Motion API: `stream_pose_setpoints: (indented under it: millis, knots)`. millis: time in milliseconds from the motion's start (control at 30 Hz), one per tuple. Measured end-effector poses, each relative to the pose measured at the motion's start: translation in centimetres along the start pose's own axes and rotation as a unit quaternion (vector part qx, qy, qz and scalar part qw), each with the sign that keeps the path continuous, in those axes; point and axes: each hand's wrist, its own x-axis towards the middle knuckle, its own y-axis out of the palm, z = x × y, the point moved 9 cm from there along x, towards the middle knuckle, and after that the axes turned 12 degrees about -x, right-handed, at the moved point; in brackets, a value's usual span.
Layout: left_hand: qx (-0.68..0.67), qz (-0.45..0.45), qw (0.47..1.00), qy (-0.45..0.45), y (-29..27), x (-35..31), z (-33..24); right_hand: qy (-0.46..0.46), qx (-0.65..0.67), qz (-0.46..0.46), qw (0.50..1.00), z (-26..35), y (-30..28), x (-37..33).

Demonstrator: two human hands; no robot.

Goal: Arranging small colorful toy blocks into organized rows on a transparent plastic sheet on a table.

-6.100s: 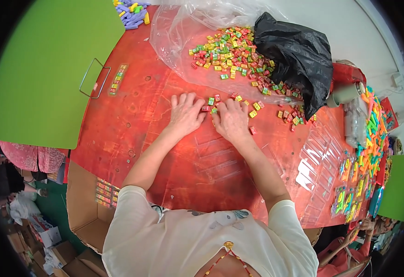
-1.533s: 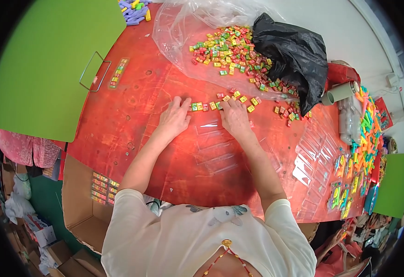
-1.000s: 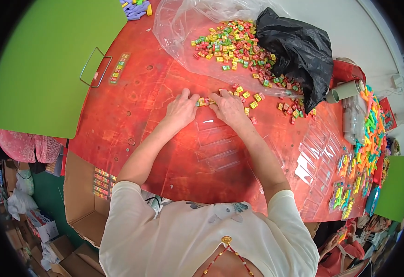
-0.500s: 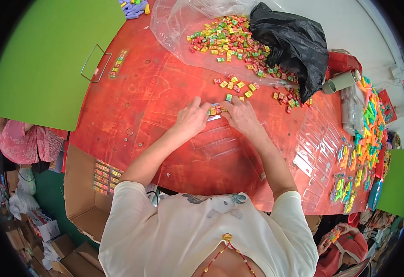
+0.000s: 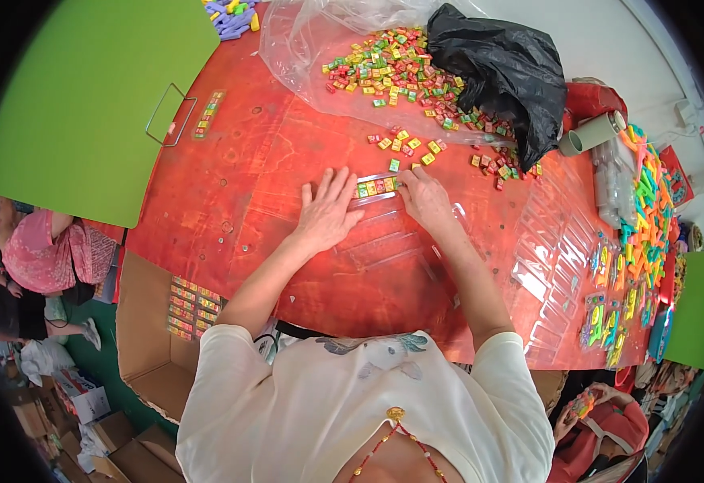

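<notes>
A clear plastic tray [image 5: 382, 198] lies on the table before me, with a row of small box-shaped blocks [image 5: 374, 187] in red, yellow and green lined up in it. My left hand [image 5: 328, 211] rests flat beside the tray's left end, open with its fingers spread. At the right end my right hand [image 5: 424, 197] is closed, its curled fingertips and thumb gripping the tray's end and hiding that part of the row. Just beyond the tray are several loose blocks [image 5: 407, 150]. Empty clear trays [image 5: 384, 239] lie nearer to me.
A heap of blocks [image 5: 392, 68] spreads over a clear bag, next to a black plastic bag [image 5: 501, 68]. More clear trays [image 5: 557, 266] and colourful plastic pieces [image 5: 650, 209] sit at right. A filled strip [image 5: 209, 114] lies left, by a green board [image 5: 86, 105]. Other people sit nearby.
My left hand has let go of the row and moved left, its fingers now spread. My right hand has shifted slightly right, uncovering more of the row.
</notes>
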Motion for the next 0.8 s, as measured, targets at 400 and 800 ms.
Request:
stream_pose_setpoints:
  millis: [400, 800]
  knots:
    - [-0.164, -0.093, 0.982, 0.018, -2.7, 1.5, 4.4, -0.004, -0.053, -0.057, 0.997, 1.7, -0.4, 0.9]
    - [0.078, -0.127, 0.980, 0.128, -2.7, 1.8, 0.4, -0.043, -0.027, 0.016, 0.999, 5.5, 1.2, 2.1]
